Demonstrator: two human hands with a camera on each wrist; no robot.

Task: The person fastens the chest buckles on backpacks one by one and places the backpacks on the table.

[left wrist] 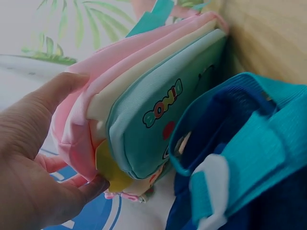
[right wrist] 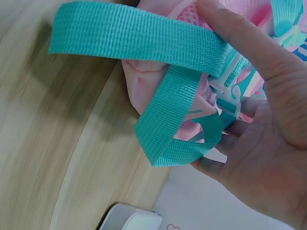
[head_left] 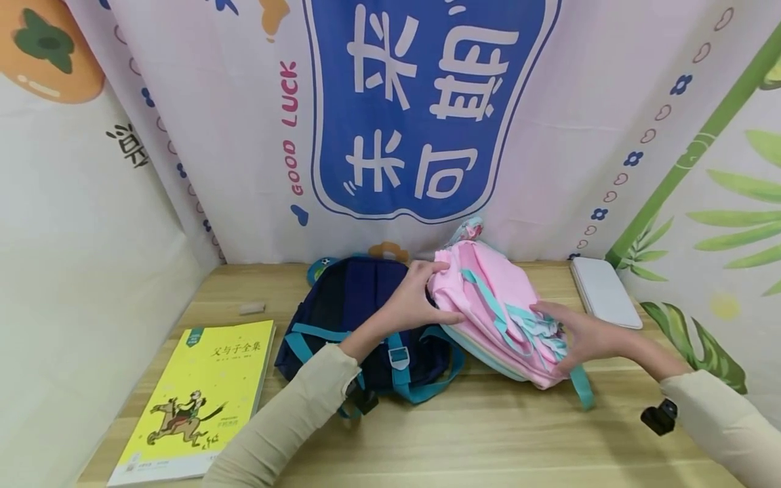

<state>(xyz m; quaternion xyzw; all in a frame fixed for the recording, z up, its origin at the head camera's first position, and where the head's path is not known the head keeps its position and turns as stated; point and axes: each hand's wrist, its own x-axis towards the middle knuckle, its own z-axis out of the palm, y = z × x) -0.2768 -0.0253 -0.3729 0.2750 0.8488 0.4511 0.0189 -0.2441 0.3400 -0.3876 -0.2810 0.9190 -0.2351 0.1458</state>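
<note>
A pink backpack [head_left: 495, 271] with turquoise straps lies tilted on the wooden table. Its turquoise front pocket [left wrist: 151, 108] with printed letters shows in the left wrist view. My left hand [head_left: 416, 301] grips the bag's left end, thumb on one side and fingers on the other. At the opposite end, my right hand [head_left: 587, 335] holds the bag beside its straps and buckle [right wrist: 228, 98], its fingers partly hidden behind them. A turquoise strap [right wrist: 139, 36] hangs loose near the right thumb. Left of the pink bag lies a dark blue backpack [head_left: 372, 285], partly covered by my left forearm.
A yellow book [head_left: 204, 373] lies at the table's left, with a small pale eraser-like block [head_left: 251, 309] behind it. At the back right is a flat white case [head_left: 605, 293]. Printed cloth [head_left: 256, 169] hangs along the table's back edge.
</note>
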